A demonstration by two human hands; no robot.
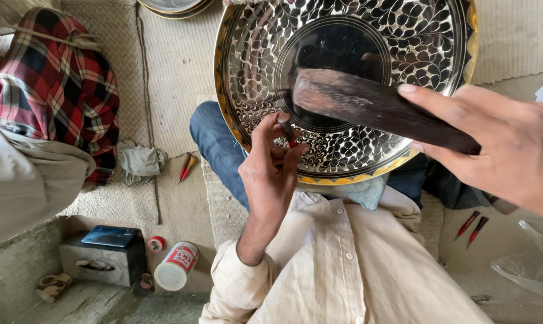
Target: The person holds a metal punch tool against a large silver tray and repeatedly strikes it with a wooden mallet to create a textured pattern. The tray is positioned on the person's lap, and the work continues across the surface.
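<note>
Below, white cylindrical can [176, 266] with red label, beside grey box [103, 261].

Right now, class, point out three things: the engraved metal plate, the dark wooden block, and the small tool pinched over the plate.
Engraved metal plate [247, 66], head view: patterned left band.
Dark wooden block [367, 105], head view: middle of its upper face.
Small tool [285, 125], head view: dark shaft above the left hand's fingers.
</note>
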